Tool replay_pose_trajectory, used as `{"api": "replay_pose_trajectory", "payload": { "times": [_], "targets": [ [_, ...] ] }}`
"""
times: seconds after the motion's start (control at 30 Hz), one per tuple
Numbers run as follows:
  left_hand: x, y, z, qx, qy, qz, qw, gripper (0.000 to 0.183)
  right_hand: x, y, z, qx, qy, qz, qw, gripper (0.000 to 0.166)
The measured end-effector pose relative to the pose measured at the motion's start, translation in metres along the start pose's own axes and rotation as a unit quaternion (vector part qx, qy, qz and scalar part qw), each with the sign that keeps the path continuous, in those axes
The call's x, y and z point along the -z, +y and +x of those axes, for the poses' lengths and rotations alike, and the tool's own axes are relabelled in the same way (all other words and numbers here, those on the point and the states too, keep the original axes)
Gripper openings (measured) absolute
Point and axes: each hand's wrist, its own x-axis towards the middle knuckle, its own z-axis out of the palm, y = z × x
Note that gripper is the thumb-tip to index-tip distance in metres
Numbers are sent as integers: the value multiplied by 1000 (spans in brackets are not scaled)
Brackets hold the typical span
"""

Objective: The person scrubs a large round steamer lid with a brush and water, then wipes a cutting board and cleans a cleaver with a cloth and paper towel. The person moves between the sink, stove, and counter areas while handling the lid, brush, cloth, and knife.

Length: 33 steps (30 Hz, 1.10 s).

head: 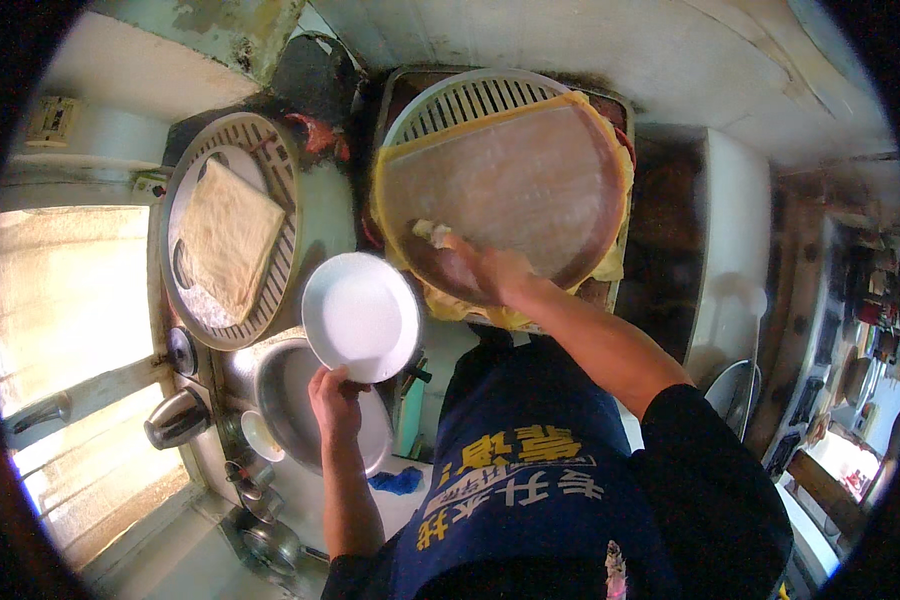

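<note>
My left hand (337, 394) grips the near rim of a white round plate (361, 319), its inner face up. My right hand (491, 270) holds a small pale wad, perhaps cloth (431, 231), at the near left of a large round pan or tray (517, 187). What material the wad is cannot be told. Yellowish cloth (615, 259) surrounds much of the pan's rim. Beneath the pan's far side shows a slatted round rack (487, 94).
At left a slatted round tray (285, 172) bears a folded beige cloth (232, 232). A large metal basin (289, 397) lies below the plate. A metal cup (178, 418) stands by the window. A long-handled ladle (756, 304) is at right, near a wok or lid (731, 394).
</note>
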Motion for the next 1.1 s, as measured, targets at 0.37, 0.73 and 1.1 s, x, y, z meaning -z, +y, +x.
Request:
{"api": "replay_pose_trajectory", "payload": {
  "times": [0.37, 0.73, 1.1],
  "targets": [
    [6, 0, 4, 26, 11, -18, 999, 30, 35, 12, 26, 38, 59, 108, 992, 50],
    [-3, 0, -4, 30, 27, -41, 998, 29, 38, -21, 111, 24, 122, 15, 992, 65],
    [-2, 2, -1, 24, 9, -42, 999, 27, 17, 12, 16, 8, -48, 226, 973, 33]
  ]
}}
